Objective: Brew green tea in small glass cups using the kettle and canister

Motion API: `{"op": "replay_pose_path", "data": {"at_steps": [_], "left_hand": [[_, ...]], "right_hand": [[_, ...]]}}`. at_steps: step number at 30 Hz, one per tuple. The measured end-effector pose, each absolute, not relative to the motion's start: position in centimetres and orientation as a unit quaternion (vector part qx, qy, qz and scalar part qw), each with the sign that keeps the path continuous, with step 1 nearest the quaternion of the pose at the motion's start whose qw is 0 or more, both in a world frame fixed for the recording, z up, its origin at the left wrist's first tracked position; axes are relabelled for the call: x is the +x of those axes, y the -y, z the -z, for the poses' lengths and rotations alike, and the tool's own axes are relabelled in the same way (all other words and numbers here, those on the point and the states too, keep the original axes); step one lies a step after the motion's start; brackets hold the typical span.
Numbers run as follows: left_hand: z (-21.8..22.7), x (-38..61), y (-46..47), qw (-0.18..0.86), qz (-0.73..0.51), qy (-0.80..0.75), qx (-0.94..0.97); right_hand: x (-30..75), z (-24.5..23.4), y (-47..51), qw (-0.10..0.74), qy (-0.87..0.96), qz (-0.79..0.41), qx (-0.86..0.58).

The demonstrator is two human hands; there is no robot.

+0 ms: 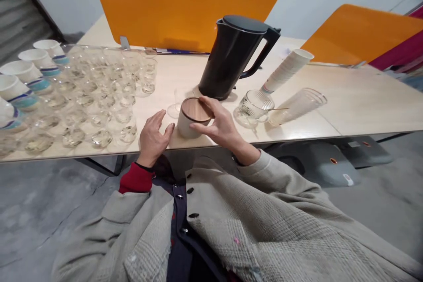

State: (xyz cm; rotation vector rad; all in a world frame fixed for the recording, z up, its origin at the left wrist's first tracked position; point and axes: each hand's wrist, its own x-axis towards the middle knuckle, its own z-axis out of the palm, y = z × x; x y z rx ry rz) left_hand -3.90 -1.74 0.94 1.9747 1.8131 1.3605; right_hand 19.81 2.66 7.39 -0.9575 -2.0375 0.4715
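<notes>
A pale canister with a wooden lid (pixel 187 128) stands upright near the table's front edge. My right hand (pixel 222 124) grips it from the right, fingers at the lid's rim and thumb across the front of its side. To its left, my left hand (pixel 152 137) is held with fingers apart and nothing in it, a small gap away from the canister. Just behind the canister is a small clear glass (pixel 175 108), partly hidden. A ribbed glass cup (pixel 253 108) with dark bits that look like tea leaves sits right of my right hand.
A black electric kettle (pixel 233 57) stands behind the canister. At right, a stack of paper cups (pixel 287 70) and a stack of clear cups (pixel 297 105) lean or lie. Rows of small clear cups (pixel 99 97) and white-blue paper cups (pixel 36 61) fill the left. Orange dividers (pixel 181 4) stand behind.
</notes>
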Motion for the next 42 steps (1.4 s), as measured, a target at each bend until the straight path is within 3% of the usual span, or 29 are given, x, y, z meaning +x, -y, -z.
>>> {"op": "replay_pose_path", "data": {"at_steps": [10, 21, 32, 37, 40, 42], "left_hand": [[-2.8, -5.0, 2.4, 0.193, -0.407, -0.506, 0.736], [-2.5, -1.6, 1.7, 0.225, -0.408, -0.527, 0.711], [-3.5, -0.9, 2.0, 0.173, -0.384, -0.587, 0.692], [-3.8, -0.8, 2.1, 0.192, -0.39, -0.592, 0.679], [-3.8, -0.9, 2.0, 0.186, -0.405, -0.577, 0.684], [-3.7, -1.0, 1.9, 0.187, -0.409, -0.571, 0.687]], "right_hand": [[19.2, -5.4, -1.6, 0.384, 0.821, -0.171, -0.386], [17.6, -6.2, -1.4, 0.376, 0.823, -0.097, -0.414], [16.2, -6.0, -1.1, 0.429, 0.792, -0.139, -0.411], [17.1, -6.6, -2.1, 0.51, 0.739, -0.194, -0.396], [19.5, -6.4, -3.8, 0.544, 0.706, -0.146, -0.428], [21.5, -5.7, -5.3, 0.517, 0.706, -0.102, -0.473]]}}
